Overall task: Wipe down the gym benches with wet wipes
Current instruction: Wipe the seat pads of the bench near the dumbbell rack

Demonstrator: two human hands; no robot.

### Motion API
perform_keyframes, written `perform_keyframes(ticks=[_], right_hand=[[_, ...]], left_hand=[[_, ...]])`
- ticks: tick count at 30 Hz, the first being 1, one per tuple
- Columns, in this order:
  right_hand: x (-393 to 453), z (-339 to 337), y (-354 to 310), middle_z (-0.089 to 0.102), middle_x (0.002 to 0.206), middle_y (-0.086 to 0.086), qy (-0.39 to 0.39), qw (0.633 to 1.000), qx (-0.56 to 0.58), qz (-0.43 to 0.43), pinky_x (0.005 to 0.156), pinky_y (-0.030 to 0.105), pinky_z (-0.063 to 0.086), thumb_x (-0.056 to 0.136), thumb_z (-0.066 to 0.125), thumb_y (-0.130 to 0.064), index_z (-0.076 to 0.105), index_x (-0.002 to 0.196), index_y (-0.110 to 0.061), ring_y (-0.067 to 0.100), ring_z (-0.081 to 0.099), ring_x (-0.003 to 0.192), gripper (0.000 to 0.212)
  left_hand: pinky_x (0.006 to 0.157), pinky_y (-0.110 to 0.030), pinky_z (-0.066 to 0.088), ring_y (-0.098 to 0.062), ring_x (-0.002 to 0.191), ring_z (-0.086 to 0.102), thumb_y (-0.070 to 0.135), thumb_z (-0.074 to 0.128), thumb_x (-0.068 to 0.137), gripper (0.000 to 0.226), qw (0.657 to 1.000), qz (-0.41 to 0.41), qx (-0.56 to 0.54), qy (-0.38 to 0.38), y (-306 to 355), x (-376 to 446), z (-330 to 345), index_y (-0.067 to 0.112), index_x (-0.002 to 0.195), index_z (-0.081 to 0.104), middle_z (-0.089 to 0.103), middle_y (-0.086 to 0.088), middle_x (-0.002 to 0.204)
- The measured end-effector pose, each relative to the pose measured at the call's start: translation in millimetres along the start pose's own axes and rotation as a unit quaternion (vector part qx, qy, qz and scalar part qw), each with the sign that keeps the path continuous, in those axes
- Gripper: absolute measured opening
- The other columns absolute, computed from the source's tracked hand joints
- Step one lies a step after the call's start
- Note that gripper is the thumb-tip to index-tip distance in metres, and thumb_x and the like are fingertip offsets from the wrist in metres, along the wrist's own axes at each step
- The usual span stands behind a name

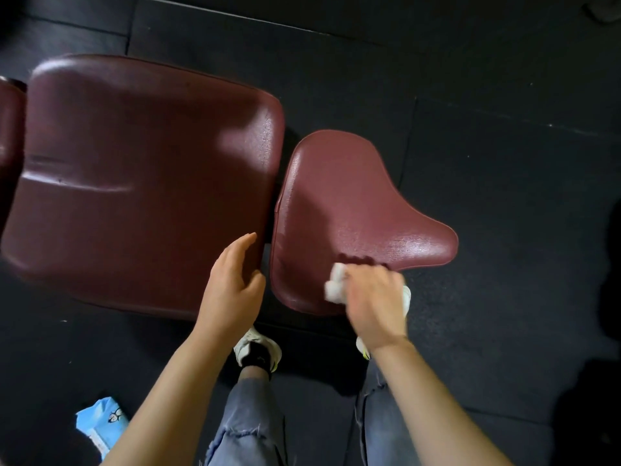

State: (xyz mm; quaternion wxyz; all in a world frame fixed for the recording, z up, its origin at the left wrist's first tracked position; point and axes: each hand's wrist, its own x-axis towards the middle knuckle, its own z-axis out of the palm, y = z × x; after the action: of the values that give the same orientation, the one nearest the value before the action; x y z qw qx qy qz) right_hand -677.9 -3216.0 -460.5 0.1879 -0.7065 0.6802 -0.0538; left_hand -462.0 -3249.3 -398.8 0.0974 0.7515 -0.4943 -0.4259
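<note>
Head view: dark rubber-tiled floor (470, 62) under a maroon vinyl bench pad (141, 169) and the smaller maroon seat pad (349, 203) beside it.
Right hand (376, 297) grips a crumpled white wet wipe (336, 284) on the seat's near edge; left hand (232, 284), fingers relaxed, rests at the bench pad's corner; a blue wipes pack (97, 422) lies on the floor.

You see a bunched white wet wipe (336, 284) on the near edge of the small maroon seat pad (349, 210), beside the larger back pad (141, 176).
</note>
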Motion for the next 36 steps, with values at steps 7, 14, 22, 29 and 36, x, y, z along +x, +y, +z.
perform_keyframes(ticks=[7,14,22,29,36], right_hand=[[41.6,31.5,-91.0,0.065,0.079,-0.006,0.018,0.996,0.075,-0.052,0.065,0.037,0.031,0.085,0.064,-0.019,0.065,0.097,-0.024,0.022,0.055,0.073,0.013],[40.7,-20.1,-15.1,0.059,0.061,-0.004,-0.03,0.996,-0.077,0.029,0.059,0.033,0.035,0.073,0.069,-0.014,0.054,0.065,-0.022,0.024,0.057,0.06,0.019],[84.0,-3.7,-80.3,0.059,0.062,-0.006,0.008,0.996,0.033,0.084,0.059,0.034,0.028,0.07,0.066,-0.021,0.058,0.073,-0.026,0.024,0.058,0.066,0.01],[71.0,-24.9,-19.5,0.059,0.062,-0.004,-0.031,0.994,-0.102,0.013,0.057,0.032,0.032,0.075,0.063,-0.019,0.06,0.072,-0.023,0.026,0.055,0.062,0.006],[60.9,-35.2,6.1,0.064,0.08,0.005,0.125,0.953,-0.057,0.272,0.067,0.037,0.031,0.086,0.06,-0.015,0.062,0.087,-0.019,0.032,0.052,0.076,0.004]], left_hand=[[0.111,-0.028,0.034,-0.007,0.133,0.04,0.0,0.053,0.088,0.06,1.0,0.003,0.001,0.0,-4.5,4.4,3.9,0.022,0.143,0.044,0.047,0.008,0.143],[0.111,-0.032,0.037,-0.01,0.134,0.04,0.006,0.051,0.091,0.06,1.0,0.002,0.015,-0.024,-4.0,5.3,-5.6,0.026,0.147,0.038,0.041,0.011,0.147],[0.108,-0.021,0.028,-0.005,0.136,0.035,0.005,0.052,0.091,0.059,1.0,0.015,0.021,-0.014,-2.0,12.5,-12.3,0.025,0.146,0.04,0.043,0.011,0.146],[0.109,-0.022,0.028,-0.006,0.137,0.034,0.004,0.052,0.091,0.059,0.999,0.015,0.025,-0.012,-3.0,16.1,-15.7,0.024,0.145,0.041,0.043,0.009,0.147],[0.112,-0.027,0.031,-0.006,0.138,0.034,0.005,0.051,0.092,0.059,1.0,0.021,0.014,-0.019,1.7,21.2,-15.4,0.026,0.146,0.039,0.041,0.01,0.148]])
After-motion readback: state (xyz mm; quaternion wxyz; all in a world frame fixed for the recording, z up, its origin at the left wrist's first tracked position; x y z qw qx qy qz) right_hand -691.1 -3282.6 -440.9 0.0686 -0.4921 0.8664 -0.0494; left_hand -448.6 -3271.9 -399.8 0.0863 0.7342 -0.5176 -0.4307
